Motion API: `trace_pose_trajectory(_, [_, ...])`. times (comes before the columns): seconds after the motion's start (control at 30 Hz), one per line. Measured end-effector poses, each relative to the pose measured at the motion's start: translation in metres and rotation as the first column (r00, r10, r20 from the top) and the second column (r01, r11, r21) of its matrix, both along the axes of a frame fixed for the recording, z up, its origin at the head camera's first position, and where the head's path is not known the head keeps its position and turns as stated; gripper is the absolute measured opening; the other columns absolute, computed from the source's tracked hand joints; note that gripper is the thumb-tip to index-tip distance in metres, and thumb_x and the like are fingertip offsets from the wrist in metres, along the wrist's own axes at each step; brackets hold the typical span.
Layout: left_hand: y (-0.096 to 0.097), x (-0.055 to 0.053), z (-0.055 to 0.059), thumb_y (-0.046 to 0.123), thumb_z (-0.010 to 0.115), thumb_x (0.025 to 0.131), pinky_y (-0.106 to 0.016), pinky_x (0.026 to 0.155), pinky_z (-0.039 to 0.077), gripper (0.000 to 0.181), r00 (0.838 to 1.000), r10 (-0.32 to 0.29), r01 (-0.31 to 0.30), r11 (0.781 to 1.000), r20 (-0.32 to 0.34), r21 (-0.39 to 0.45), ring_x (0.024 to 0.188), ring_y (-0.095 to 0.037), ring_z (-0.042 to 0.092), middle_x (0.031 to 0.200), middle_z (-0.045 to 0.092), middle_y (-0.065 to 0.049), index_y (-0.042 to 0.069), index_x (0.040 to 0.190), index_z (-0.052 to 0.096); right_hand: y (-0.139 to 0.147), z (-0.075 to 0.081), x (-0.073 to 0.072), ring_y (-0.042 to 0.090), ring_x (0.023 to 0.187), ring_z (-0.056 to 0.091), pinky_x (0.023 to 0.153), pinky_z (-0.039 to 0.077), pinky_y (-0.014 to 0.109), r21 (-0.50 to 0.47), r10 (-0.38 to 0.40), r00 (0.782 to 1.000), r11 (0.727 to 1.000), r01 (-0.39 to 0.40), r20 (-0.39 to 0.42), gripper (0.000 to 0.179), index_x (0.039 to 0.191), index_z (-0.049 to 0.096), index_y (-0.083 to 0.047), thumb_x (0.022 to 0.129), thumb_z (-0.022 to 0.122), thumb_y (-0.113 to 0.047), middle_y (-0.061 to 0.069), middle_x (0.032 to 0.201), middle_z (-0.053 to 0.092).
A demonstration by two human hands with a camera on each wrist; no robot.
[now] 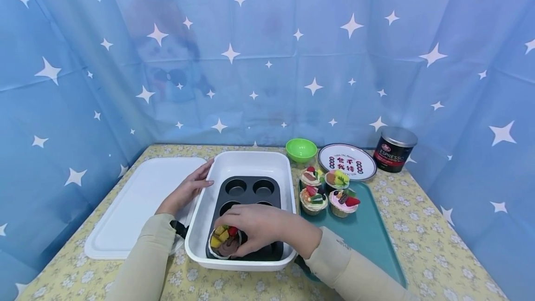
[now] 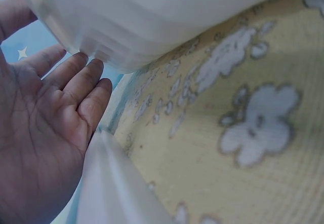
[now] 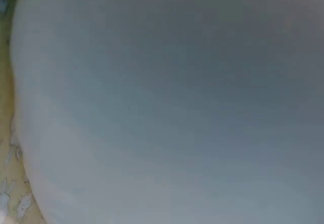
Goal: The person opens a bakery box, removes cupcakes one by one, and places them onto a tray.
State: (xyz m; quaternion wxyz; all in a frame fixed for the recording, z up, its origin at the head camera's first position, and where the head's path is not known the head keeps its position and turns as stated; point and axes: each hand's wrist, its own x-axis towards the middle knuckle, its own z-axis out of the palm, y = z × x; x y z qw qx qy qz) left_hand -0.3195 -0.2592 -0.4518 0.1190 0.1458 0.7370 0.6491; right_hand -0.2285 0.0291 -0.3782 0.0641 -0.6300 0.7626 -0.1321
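Note:
In the head view my right hand (image 1: 261, 226) grips a cupcake (image 1: 225, 240) topped with chocolate cream, yellow fruit cubes and a red berry. The cupcake is at the near left cup of a dark muffin tin (image 1: 246, 206), whose near cups the hand partly hides. Around the tin is a deep white rectangular container (image 1: 239, 164). My left hand (image 1: 190, 187) holds that container's left side, thumb over the rim. From the left wrist, its fingertips (image 2: 93, 67) are against the outer wall. A blurred pale surface (image 3: 167, 112) fills most of the right wrist view.
Several fruit-topped cupcakes (image 1: 312, 199) are grouped at the far left corner of a teal tray (image 1: 368, 226). Behind stand a green bowl (image 1: 301, 150), a printed white plate (image 1: 347, 161) and an espresso tin (image 1: 394, 150). Leftward lies a flat white lid (image 1: 138, 208) on the flowered tablecloth (image 1: 434, 226).

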Motion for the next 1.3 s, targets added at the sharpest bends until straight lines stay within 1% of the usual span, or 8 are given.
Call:
trace_pose_trajectory(0.07, [0.000,0.000,0.000,0.018,0.059,0.101,-0.051,0.119,0.023,0.078,1.000,-0.008,0.008,1.000,-0.003,0.005,0.152,-0.026,0.018,0.167,0.016,0.001,0.031,0.163,0.014,0.002,0.001,0.000,0.002,0.124,0.050,0.100,0.043,0.015,0.005,-0.010,1.000,1.000,0.010,0.013,0.070,0.147,0.047,-0.017,0.089,0.076,-0.044,-0.004,0.137,0.054])
trace_pose_trajectory(0.27, [0.000,0.000,-0.001,0.018,0.059,0.101,-0.051,0.119,0.023,0.078,1.000,0.005,-0.006,1.000,0.004,0.003,0.152,-0.025,0.018,0.167,0.016,0.002,0.031,0.163,0.015,0.009,0.007,0.001,0.003,0.127,0.050,0.101,0.044,0.018,0.022,-0.059,0.997,0.998,0.058,0.041,0.071,0.149,0.047,-0.018,0.090,0.073,-0.049,-0.005,0.142,0.053])
trace_pose_trajectory(0.43, [0.000,-0.001,-0.002,0.018,0.059,0.101,-0.052,0.121,0.021,0.077,1.000,0.016,-0.016,1.000,0.022,0.002,0.153,-0.026,0.017,0.168,0.015,0.002,0.032,0.163,0.015,0.018,0.013,0.001,0.004,0.124,0.053,0.100,0.046,0.019,-0.016,-0.090,0.995,0.996,0.091,0.045,0.071,0.148,0.046,-0.020,0.089,0.072,-0.051,-0.005,0.139,0.055])
trace_pose_trajectory(0.53, [0.000,-0.001,-0.003,0.017,0.059,0.101,-0.051,0.121,0.020,0.077,0.999,0.017,-0.017,1.000,0.029,0.004,0.153,-0.025,0.016,0.168,0.015,0.002,0.033,0.163,0.016,0.026,0.017,0.000,0.005,0.123,0.053,0.100,0.047,0.021,-0.041,-0.111,0.991,0.993,0.115,0.073,0.071,0.148,0.047,-0.022,0.089,0.073,-0.051,-0.005,0.138,0.055])
trace_pose_trajectory(0.8, [0.000,-0.002,-0.003,0.017,0.060,0.100,-0.049,0.119,0.024,0.078,0.999,0.030,-0.030,1.000,0.029,0.001,0.153,-0.024,0.018,0.167,0.017,0.003,0.034,0.162,0.017,0.052,0.024,-0.001,0.008,0.122,0.054,0.099,0.048,0.024,-0.098,-0.152,0.977,0.981,0.167,0.147,0.072,0.148,0.048,-0.020,0.088,0.075,-0.049,-0.005,0.139,0.055])
trace_pose_trajectory(0.97, [0.000,0.000,-0.003,0.016,0.059,0.100,-0.050,0.120,0.022,0.078,1.000,0.026,-0.026,1.000,0.018,0.003,0.153,-0.026,0.016,0.168,0.015,0.000,0.031,0.163,0.016,0.070,0.025,0.000,0.007,0.121,0.055,0.098,0.052,0.031,-0.119,-0.196,0.963,0.968,0.220,0.183,0.071,0.147,0.048,-0.024,0.087,0.076,-0.049,-0.007,0.139,0.054])
trace_pose_trajectory(1.1, [0.001,0.000,-0.003,0.017,0.060,0.100,-0.050,0.120,0.022,0.079,1.000,0.024,-0.024,1.000,0.017,0.004,0.153,-0.026,0.016,0.168,0.016,0.000,0.029,0.163,0.015,0.087,0.028,0.002,0.007,0.120,0.055,0.097,0.053,0.038,-0.133,-0.245,0.955,0.954,0.268,0.168,0.069,0.146,0.050,-0.024,0.087,0.076,-0.049,-0.008,0.140,0.054])
trace_pose_trajectory(1.3, [0.001,-0.001,-0.003,0.017,0.060,0.100,-0.049,0.120,0.023,0.079,0.999,0.025,-0.025,1.000,0.020,0.014,0.153,-0.024,0.017,0.167,0.017,0.002,0.030,0.163,0.016,0.114,0.035,0.006,0.009,0.120,0.056,0.095,0.054,0.042,-0.174,-0.298,0.949,0.934,0.311,0.098,0.070,0.145,0.051,-0.024,0.085,0.078,-0.049,-0.009,0.137,0.056])
